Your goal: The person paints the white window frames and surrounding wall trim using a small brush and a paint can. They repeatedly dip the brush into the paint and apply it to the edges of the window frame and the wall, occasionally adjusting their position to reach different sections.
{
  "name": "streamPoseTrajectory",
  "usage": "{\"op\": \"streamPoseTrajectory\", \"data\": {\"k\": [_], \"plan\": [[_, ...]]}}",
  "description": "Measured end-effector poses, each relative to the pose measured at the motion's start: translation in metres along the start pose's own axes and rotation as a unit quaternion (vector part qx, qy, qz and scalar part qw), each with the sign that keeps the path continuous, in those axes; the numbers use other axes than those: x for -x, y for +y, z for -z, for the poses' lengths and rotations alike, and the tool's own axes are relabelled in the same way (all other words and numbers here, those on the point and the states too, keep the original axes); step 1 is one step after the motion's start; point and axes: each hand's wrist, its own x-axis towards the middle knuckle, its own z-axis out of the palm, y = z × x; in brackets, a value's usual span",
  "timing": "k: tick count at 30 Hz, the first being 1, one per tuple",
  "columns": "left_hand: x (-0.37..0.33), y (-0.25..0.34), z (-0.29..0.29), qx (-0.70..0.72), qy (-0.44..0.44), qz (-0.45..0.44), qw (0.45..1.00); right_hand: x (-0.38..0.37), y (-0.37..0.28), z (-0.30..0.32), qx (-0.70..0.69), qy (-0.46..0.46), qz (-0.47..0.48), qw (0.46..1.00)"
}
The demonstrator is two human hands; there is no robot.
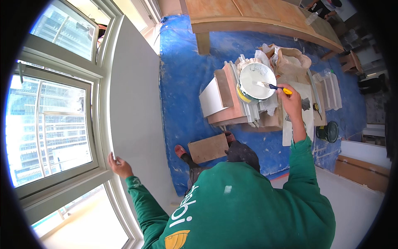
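Observation:
My right hand (291, 103) is closed round the yellow and dark handle of a paintbrush (274, 86). The whitish bristles reach over a round bucket of white paint (253, 79). That bucket stands on a stack of boards and boxes, its outside yellow and dark green. On the other side, my left hand (120, 167) is at the edge of the pale window frame (108, 141), thumb and fingers apart, holding nothing. Its fingertips appear to rest on the frame's edge. Both arms are in green sleeves.
Blue sheeting (178, 83) covers the floor. A wooden table (257, 18) stands at the far side. Beside the stack lie a crumpled brown paper bag (293, 58) and a dark green bucket (327, 132). A cardboard box (208, 148) lies near my feet. Another person (321, 7) is at the far right.

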Motion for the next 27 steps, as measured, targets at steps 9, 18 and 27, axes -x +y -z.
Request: {"op": "streamPoseTrajectory", "data": {"k": [9, 18, 27], "plan": [[-0.055, -0.068, 0.019, -0.062, 0.05, -0.074, 0.994, 0.082, -0.038, 0.033, 0.316, -0.087, 0.234, 0.915], [-0.113, -0.11, 0.002, -0.062, 0.02, -0.138, 0.988, 0.094, -0.007, 0.06, 0.186, -0.034, 0.164, 0.968], [-0.159, -0.062, 0.01, -0.095, -0.067, -0.157, 0.981, 0.103, 0.097, 0.034, -0.417, 0.133, -0.261, 0.86]]}}
